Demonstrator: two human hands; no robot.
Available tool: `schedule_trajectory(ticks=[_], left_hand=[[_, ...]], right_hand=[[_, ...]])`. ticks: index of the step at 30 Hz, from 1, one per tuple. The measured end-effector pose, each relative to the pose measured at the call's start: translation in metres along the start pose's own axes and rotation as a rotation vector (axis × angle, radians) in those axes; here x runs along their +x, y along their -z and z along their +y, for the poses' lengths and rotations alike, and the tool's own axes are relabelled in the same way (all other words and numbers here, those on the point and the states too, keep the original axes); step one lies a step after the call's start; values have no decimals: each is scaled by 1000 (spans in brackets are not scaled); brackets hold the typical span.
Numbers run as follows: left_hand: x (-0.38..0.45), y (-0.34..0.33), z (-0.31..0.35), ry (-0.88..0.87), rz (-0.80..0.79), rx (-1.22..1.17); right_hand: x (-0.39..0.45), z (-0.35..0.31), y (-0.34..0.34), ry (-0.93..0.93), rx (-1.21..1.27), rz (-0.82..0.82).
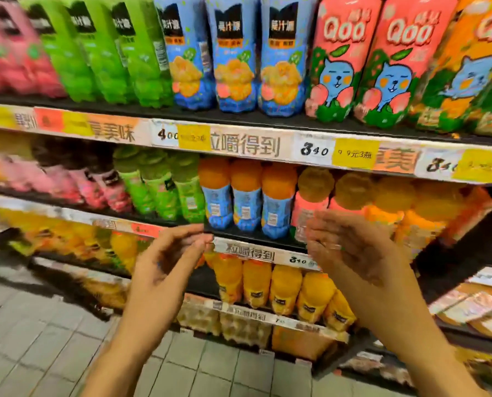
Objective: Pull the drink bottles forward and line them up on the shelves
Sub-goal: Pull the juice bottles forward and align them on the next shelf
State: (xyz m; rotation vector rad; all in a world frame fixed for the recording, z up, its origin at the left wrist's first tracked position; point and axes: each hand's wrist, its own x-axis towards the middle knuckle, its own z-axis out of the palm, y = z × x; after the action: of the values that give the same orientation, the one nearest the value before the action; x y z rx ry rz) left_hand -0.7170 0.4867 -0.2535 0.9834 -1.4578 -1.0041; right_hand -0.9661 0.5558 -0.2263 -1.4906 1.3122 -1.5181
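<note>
Hands before the shelf edge, apart.
Left hand and right hand loose, empty, just below three blue-labelled bottles.

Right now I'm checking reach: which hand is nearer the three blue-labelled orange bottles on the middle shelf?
Too close to call. The left hand is below their left end; the right hand is below and right of the blue-labelled orange bottles. Neither touches them.

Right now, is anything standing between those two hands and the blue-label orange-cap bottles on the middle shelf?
Nothing visible does. The left hand and right hand hang open in front of the shelf edge, holding nothing, and the three blue-label bottles stand at the front with only open air before them.
</note>
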Motion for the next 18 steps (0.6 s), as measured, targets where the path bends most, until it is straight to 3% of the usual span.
schedule_trajectory(ticks=[8, 18], left_hand=[[-53, 114, -55, 253, 137, -23], [-71, 324, -74, 326, 369, 39]], right_hand=[[-3, 30, -106, -239, 54, -192], [18, 42, -326, -231, 89, -459]])
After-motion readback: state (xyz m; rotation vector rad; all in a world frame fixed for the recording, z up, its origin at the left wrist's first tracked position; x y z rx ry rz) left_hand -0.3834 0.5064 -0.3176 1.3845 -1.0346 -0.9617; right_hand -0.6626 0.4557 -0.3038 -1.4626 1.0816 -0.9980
